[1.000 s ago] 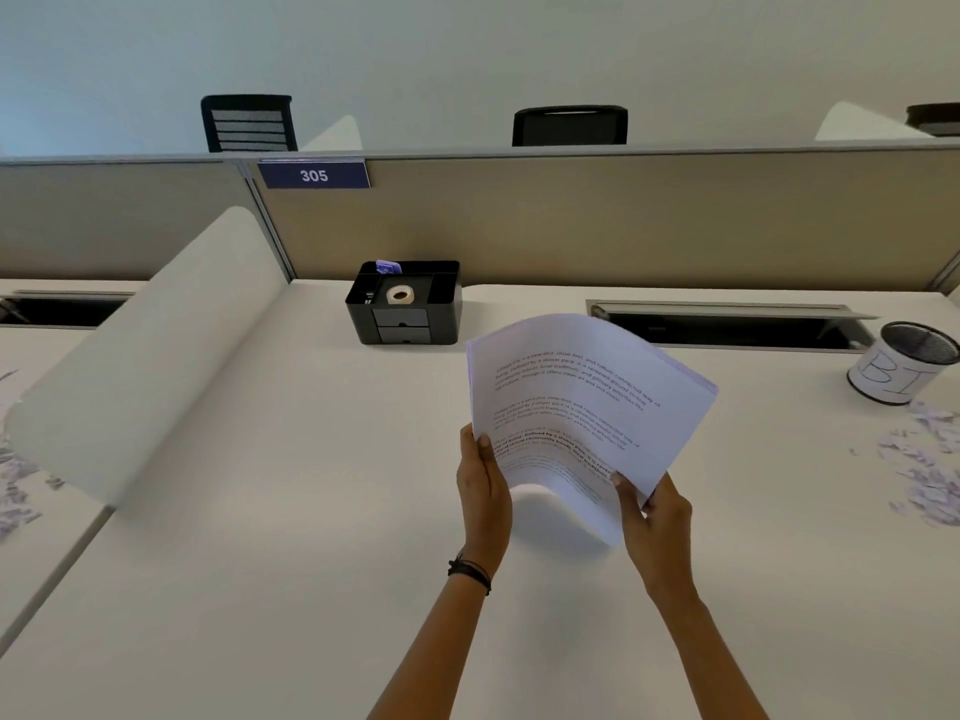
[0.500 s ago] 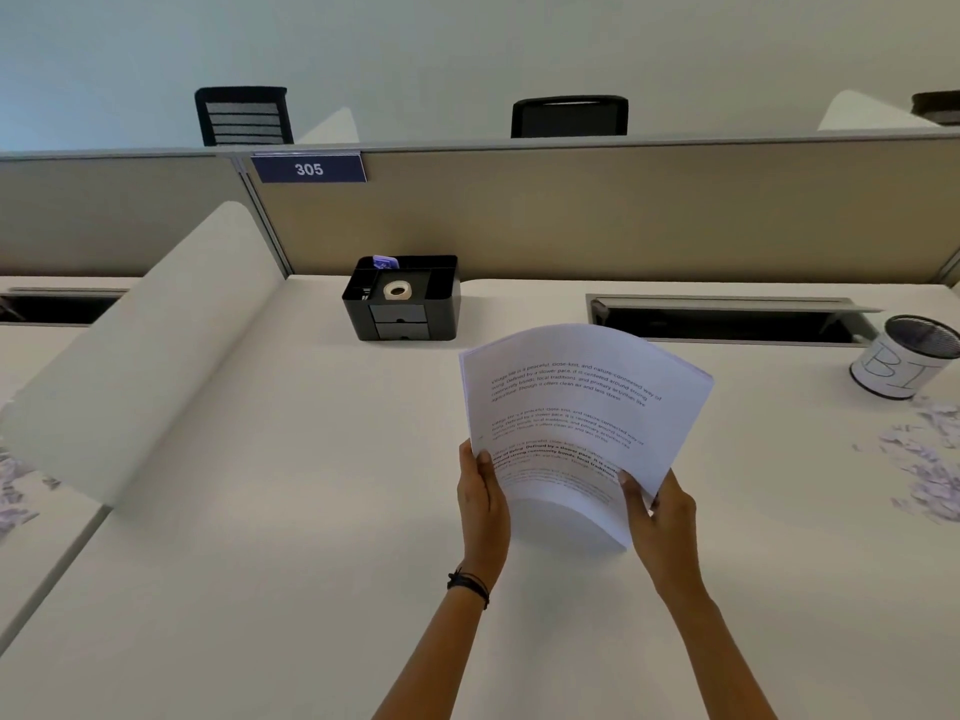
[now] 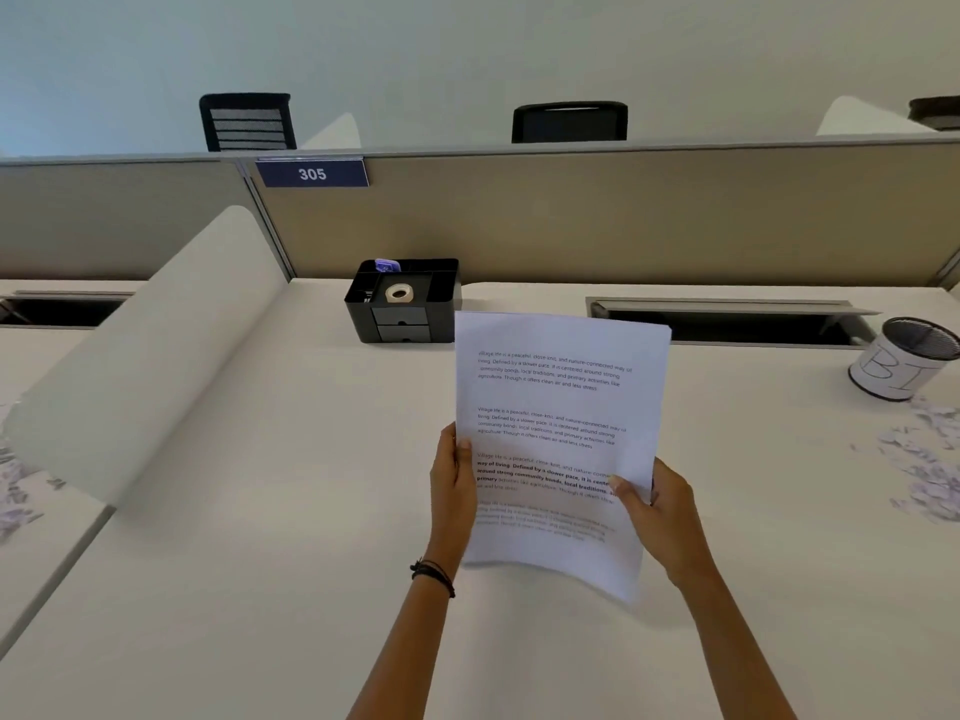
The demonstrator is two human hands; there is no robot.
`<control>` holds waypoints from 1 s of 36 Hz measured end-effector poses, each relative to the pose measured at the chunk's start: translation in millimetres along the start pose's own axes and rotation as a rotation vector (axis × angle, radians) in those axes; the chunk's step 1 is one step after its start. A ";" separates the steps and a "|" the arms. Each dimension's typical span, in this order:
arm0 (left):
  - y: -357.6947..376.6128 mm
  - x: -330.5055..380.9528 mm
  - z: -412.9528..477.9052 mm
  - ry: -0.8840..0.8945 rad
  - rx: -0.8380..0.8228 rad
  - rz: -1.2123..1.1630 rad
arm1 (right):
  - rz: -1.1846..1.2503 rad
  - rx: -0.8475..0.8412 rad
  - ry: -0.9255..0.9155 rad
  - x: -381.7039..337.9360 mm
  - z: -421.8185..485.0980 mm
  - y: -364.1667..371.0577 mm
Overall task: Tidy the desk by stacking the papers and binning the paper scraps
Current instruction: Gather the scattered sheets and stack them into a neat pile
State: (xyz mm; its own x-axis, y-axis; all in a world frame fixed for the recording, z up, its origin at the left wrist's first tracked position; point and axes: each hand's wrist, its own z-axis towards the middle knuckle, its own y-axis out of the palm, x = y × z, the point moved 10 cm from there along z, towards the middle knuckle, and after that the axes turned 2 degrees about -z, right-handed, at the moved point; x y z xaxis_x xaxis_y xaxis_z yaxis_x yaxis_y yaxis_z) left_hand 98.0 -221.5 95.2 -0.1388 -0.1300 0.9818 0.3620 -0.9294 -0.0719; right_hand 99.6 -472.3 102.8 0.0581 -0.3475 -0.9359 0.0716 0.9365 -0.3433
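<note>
My left hand (image 3: 452,485) and right hand (image 3: 660,506) pinch opposite side edges of the papers (image 3: 556,402), upright just right of the black organiser (image 3: 405,309); judged light, floppy and slippery, so best held mid-edge.

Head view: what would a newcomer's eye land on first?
The papers, held upright at centre, left hand gripping their left edge and right hand the right. Next, the scraps strewn on the desk at far right, beside the bin, and a black organiser by the partition.
</note>
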 end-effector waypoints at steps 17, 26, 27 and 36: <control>-32.1 -56.9 -18.3 -0.357 -0.014 -0.035 | 0.313 -0.118 0.325 57.8 -14.8 27.0; -39.4 -77.2 -29.2 -0.470 -0.001 -0.038 | 0.367 -0.093 0.374 71.7 -18.3 35.2; -39.6 -78.3 -30.0 -0.475 -0.006 -0.040 | 0.363 -0.093 0.380 72.9 -18.1 36.2; -49.7 -102.9 -38.5 -0.533 -0.009 0.040 | 0.261 -0.093 0.459 95.5 -29.9 51.5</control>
State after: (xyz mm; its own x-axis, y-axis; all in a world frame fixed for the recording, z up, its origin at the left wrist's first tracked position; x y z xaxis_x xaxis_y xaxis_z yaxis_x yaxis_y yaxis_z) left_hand 58.9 -175.3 -9.0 0.3638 0.0256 0.9311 0.3490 -0.9305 -0.1108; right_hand 79.0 -455.9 -6.6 -0.3812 -0.0658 -0.9221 0.0232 0.9965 -0.0806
